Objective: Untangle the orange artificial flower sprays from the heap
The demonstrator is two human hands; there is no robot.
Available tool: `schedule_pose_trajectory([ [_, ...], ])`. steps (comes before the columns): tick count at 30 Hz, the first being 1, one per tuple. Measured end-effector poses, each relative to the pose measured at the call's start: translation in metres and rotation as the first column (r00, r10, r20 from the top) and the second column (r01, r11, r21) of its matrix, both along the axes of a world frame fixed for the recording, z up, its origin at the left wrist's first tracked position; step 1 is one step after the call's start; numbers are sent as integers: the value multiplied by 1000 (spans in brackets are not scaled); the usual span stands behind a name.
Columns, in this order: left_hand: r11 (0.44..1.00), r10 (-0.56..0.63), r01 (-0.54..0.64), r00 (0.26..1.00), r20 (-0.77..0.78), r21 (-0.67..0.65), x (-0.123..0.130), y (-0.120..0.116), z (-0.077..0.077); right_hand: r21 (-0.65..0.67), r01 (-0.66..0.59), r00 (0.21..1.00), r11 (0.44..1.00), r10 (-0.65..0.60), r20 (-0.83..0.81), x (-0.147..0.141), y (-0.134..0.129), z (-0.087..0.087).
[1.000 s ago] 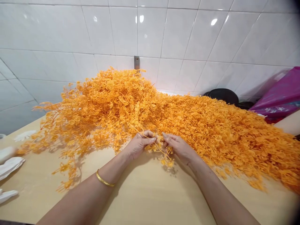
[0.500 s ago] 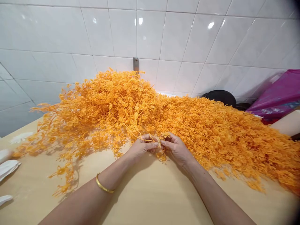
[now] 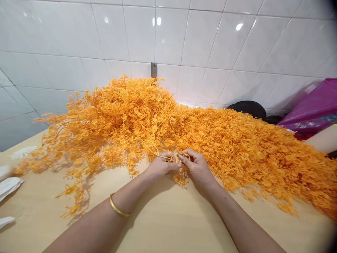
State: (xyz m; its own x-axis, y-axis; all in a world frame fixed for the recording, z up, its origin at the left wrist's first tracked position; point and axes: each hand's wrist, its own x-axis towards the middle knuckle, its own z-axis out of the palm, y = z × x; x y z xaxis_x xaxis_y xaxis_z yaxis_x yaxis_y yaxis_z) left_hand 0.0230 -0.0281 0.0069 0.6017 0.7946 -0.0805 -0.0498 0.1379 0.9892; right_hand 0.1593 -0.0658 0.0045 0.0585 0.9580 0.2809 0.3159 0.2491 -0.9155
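A large heap of orange artificial sprigs (image 3: 131, 116) spreads across the pale table (image 3: 168, 218). At its front edge, my left hand (image 3: 164, 165) is closed on an orange stem (image 3: 158, 153) that runs back into the heap. Close beside it, my right hand (image 3: 194, 164) pinches a small orange sprig between thumb and fingers. Some of that orange sprig (image 3: 180, 180) hangs below and between the two hands. The fingertips nearly meet, and the exact join between the pieces is too small to make out. A gold bangle circles my left wrist.
White pieces (image 3: 10, 186) lie at the table's left edge. Behind the heap stands a white tiled wall (image 3: 168, 35) with a metal bracket (image 3: 153, 70). Black round items (image 3: 249, 109) and a purple bag (image 3: 310, 105) are at the back right, near a person's arm (image 3: 322, 138).
My right thumb and fingers have shifted slightly on the sprig, and my left thumb lies a little lower. The hanging bit of sprig sits slightly lower.
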Motion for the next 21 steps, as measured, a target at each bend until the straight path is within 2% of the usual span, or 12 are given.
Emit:
schedule_pose_trajectory([
  [4, 999, 8, -8, 1000, 3, 39, 4, 0, -2, 200, 94, 968, 975, -136, 210, -6, -3, 4],
  [7, 996, -51, 49, 998, 23, 70, 4, 2, -3, 166, 177, 966, 970, -204, 162, -10, -2, 0],
  [9, 996, -64, 62, 998, 27, 64, 1, 2, -3, 72, 208, 978, 976, -209, 7, -10, 2, -4],
  [11, 990, -128, 128, 992, -3, 54, -4, 1, -2, -25, 232, 939, 972, -231, -254, -5, 7, -3],
  [13, 977, -200, 204, 978, -57, 62, -9, 1, -1, -98, 287, 802, 953, -295, -519, 3, 12, 1],
  [15, 975, -191, 199, 978, -90, 95, -13, 0, -1, -131, 325, 683, 937, -328, -652, 11, 13, 7],
  [17, 984, -123, 129, 991, -53, 124, -14, 1, -3, -122, 304, 700, 945, -308, -644, 16, 11, 11],
  [21, 991, -92, 86, 994, 54, 100, -13, 3, -5, -160, 188, 836, 969, -244, -492, 13, 4, 12],
])
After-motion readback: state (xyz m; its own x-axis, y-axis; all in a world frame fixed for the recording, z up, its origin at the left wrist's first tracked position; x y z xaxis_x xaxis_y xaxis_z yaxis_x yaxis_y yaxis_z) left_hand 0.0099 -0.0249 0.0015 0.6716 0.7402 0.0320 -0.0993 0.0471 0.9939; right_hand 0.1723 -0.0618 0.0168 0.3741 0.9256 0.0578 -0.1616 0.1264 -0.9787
